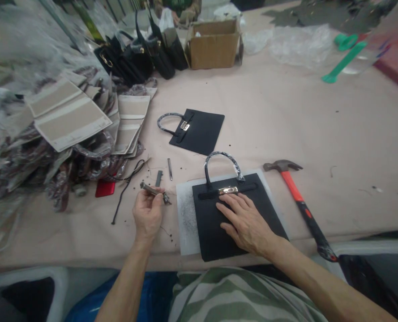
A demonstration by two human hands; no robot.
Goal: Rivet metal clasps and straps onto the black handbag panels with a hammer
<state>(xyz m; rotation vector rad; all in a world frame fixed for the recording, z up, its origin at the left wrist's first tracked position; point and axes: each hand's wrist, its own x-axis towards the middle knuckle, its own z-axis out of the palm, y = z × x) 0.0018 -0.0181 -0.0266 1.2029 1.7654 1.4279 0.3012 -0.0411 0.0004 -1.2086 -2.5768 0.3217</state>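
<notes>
At the near edge is a green-and-white striped garment (219, 295) worn by the person. Just beyond it, the right hand (247, 223) lies palm-down, its fingers spread and gripping nothing, on a flat black bag panel (214, 235). The fingertips reach the near edge of a shiny gold-coloured metal clasp (228, 190); whether they touch it, I cannot tell. The panel rests at a slight slant on a pale rectangular board (186, 239), its arched handle (231, 158) in clear wrap pointing away from the person.

Left of the board, the left hand (147, 217) is raised, thumb and fingers closed in a pinch on a small dull metal piece (149, 189). To the right, on the pinkish-beige covered worktop (259, 120), lies a claw hammer with an orange-and-black handle (308, 215), head away from the person.

Past the left hand are a thin black cord (127, 182), a flat red object (105, 188), a short dark metal bar (159, 178) and a slim metal rod (170, 169). Farther out lies a second black bag panel (202, 132) with a clasp and wrapped handle; a heap of beige panels (73, 118) fills the left.

At the far side stand black handbags (163, 58), an open brown cardboard box (213, 52) and, rightward, crumpled clear plastic (301, 44) and a green plastic item (341, 67). Another person (180, 8) is partly visible behind the box.
</notes>
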